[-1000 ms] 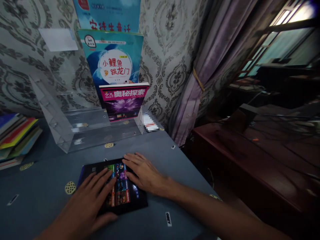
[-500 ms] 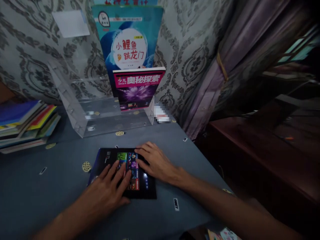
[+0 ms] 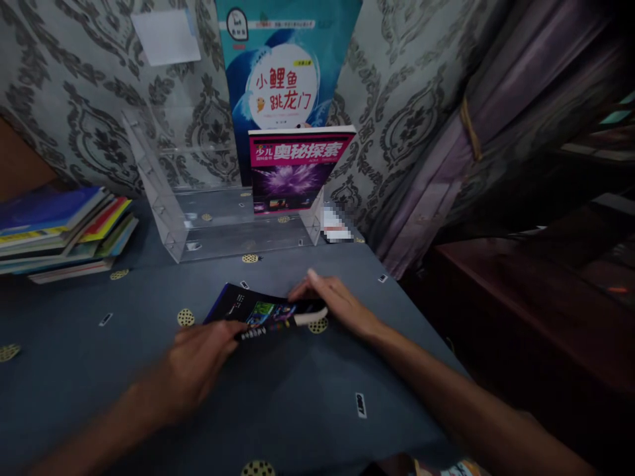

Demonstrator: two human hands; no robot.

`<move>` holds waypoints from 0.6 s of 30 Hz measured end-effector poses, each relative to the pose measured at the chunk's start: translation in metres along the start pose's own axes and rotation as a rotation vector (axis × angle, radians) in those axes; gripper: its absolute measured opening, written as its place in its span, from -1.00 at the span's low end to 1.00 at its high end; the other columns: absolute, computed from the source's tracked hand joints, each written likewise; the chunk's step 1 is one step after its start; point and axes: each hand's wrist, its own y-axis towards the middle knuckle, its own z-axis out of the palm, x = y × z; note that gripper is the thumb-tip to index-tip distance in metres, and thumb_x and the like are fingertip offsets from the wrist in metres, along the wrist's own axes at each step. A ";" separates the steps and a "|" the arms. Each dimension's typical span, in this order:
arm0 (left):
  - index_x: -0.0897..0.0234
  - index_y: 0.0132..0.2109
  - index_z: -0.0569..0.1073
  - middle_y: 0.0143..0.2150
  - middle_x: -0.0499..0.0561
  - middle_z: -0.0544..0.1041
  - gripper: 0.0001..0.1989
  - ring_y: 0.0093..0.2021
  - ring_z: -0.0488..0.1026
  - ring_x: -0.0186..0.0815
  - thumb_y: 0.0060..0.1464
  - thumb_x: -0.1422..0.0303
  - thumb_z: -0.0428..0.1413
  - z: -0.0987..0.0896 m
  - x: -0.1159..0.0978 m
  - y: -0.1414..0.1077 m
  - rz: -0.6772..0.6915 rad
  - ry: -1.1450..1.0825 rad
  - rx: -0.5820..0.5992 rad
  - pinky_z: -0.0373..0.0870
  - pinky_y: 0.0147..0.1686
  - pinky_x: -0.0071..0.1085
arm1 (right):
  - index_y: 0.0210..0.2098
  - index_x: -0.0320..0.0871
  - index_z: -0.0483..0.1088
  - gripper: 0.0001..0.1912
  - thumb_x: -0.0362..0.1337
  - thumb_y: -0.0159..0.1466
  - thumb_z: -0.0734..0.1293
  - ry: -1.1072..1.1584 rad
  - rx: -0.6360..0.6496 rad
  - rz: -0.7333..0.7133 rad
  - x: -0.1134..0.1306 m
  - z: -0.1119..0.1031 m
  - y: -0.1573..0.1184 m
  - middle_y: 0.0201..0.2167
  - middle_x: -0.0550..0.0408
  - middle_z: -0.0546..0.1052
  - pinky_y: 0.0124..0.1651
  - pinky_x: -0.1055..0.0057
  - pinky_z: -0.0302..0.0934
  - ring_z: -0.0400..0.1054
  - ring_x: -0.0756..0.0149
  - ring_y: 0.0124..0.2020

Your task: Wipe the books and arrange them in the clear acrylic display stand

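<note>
A thin black book [image 3: 270,312] with small colour pictures on its cover is tilted, its near edge raised off the grey tablecloth. My left hand [image 3: 198,357] grips the near left corner, fingers bent round the edge. At the book's right end, my right hand [image 3: 342,305] holds the side with the thumb up; its other fingers are partly hidden behind the book. Beyond them stands a clear plastic book rack [image 3: 238,235], bearing a pink and purple book [image 3: 297,178] in front and a taller blue book [image 3: 288,66] behind.
A stack of books [image 3: 59,231] lies at the table's left. A curtain [image 3: 446,165] hangs at the right, near a dark red piece of furniture [image 3: 520,297]. Patterned wallpaper backs the table, with a white paper [image 3: 166,39] before it.
The black book lay flat under both spread hands; now its near edge is lifted and both hands grip its sides. The view has shifted slightly left.
</note>
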 end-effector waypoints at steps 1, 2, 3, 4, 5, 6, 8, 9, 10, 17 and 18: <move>0.25 -0.01 0.42 -0.46 -0.12 0.53 -0.77 -0.55 0.48 -0.43 0.34 0.50 -0.11 -0.005 0.001 0.006 -0.075 -0.016 -0.031 0.39 -0.51 -0.53 | -0.42 -0.15 0.53 -0.22 0.34 0.34 0.01 0.123 -0.009 0.009 -0.001 0.000 0.002 -0.32 -0.04 0.61 -0.21 0.29 0.36 0.49 0.19 -0.27; 0.22 -0.07 0.43 -0.53 -0.17 0.45 -0.79 -0.62 0.39 -0.45 0.34 0.47 -0.09 -0.011 0.002 0.012 -0.151 -0.028 -0.068 0.31 -0.57 -0.53 | -0.38 -0.13 0.54 -0.21 0.37 0.31 0.01 0.230 -0.025 0.010 -0.002 0.000 0.003 -0.28 -0.06 0.62 -0.23 0.29 0.37 0.49 0.18 -0.27; 0.20 -0.13 0.43 -0.57 -0.19 0.38 -0.81 -0.67 0.31 -0.45 0.34 0.43 -0.08 -0.016 0.002 0.019 -0.220 -0.042 -0.108 0.25 -0.61 -0.52 | -0.35 -0.13 0.54 -0.22 0.40 0.28 0.04 0.322 -0.045 -0.002 -0.003 0.001 0.004 -0.25 -0.07 0.61 -0.28 0.30 0.37 0.48 0.18 -0.27; 0.19 -0.20 0.43 -0.59 -0.20 0.33 -0.81 -0.68 0.26 -0.46 0.34 0.40 -0.07 -0.021 0.001 0.026 -0.290 -0.062 -0.153 0.20 -0.63 -0.51 | -0.31 -0.12 0.53 -0.24 0.41 0.24 0.09 0.399 -0.059 -0.026 -0.005 0.002 0.005 -0.24 -0.08 0.61 -0.30 0.30 0.36 0.48 0.18 -0.28; 0.19 -0.29 0.40 -0.60 -0.20 0.29 -0.78 -0.67 0.23 -0.45 0.34 0.36 -0.06 -0.026 -0.001 0.032 -0.362 -0.092 -0.197 0.17 -0.63 -0.51 | -0.28 -0.11 0.53 -0.28 0.41 0.20 0.17 0.455 -0.060 -0.060 -0.006 0.004 0.004 -0.24 -0.07 0.60 -0.31 0.31 0.35 0.47 0.19 -0.28; 0.19 -0.36 0.35 -0.60 -0.19 0.25 -0.74 -0.65 0.21 -0.45 0.34 0.33 -0.05 -0.028 -0.003 0.038 -0.434 -0.138 -0.240 0.15 -0.63 -0.51 | -0.27 -0.11 0.53 -0.33 0.38 0.16 0.26 0.482 -0.043 -0.093 -0.007 0.005 0.003 -0.26 -0.04 0.60 -0.29 0.31 0.35 0.46 0.21 -0.29; 0.20 -0.45 0.26 -0.58 -0.17 0.22 -0.66 -0.59 0.17 -0.45 0.33 0.24 -0.01 -0.029 -0.006 0.049 -0.585 -0.326 -0.339 0.15 -0.59 -0.52 | -0.31 -0.11 0.53 -0.46 0.26 0.10 0.42 0.465 0.019 -0.122 -0.007 0.008 0.000 -0.36 0.05 0.57 -0.27 0.33 0.33 0.42 0.28 -0.35; 0.21 -0.45 0.26 -0.56 -0.17 0.23 -0.64 -0.56 0.18 -0.44 0.31 0.19 0.03 -0.026 -0.007 0.053 -0.663 -0.467 -0.383 0.17 -0.57 -0.52 | -0.37 -0.11 0.52 -0.53 0.19 0.10 0.47 0.442 0.051 -0.110 -0.006 0.009 -0.002 -0.43 0.10 0.54 -0.28 0.36 0.31 0.39 0.33 -0.40; 0.21 -0.44 0.28 -0.54 -0.16 0.26 -0.63 -0.54 0.21 -0.43 0.27 0.14 0.07 -0.022 -0.007 0.056 -0.736 -0.623 -0.419 0.21 -0.55 -0.53 | -0.42 -0.13 0.51 -0.57 0.14 0.11 0.48 0.425 0.080 -0.084 -0.005 0.009 -0.004 -0.50 0.15 0.50 -0.32 0.40 0.28 0.35 0.39 -0.46; 0.27 -0.37 0.47 -0.49 -0.07 0.52 -0.54 -0.42 0.50 -0.28 -0.16 -0.04 0.34 0.020 0.006 0.043 -1.141 -1.147 -0.268 0.43 -0.46 -0.44 | -0.38 -0.17 0.48 -0.56 0.11 0.12 0.50 0.547 0.095 0.104 0.002 -0.002 -0.002 -0.63 0.24 0.45 -0.61 0.55 0.14 0.24 0.52 -0.68; 0.27 -0.38 0.46 -0.50 -0.06 0.52 -0.52 -0.44 0.50 -0.28 -0.18 -0.06 0.34 0.024 0.008 0.038 -1.174 -1.126 -0.200 0.43 -0.49 -0.44 | -0.33 -0.17 0.49 -0.55 0.11 0.11 0.50 0.529 0.078 0.128 0.001 -0.003 0.000 -0.62 0.24 0.45 -0.63 0.55 0.15 0.25 0.51 -0.69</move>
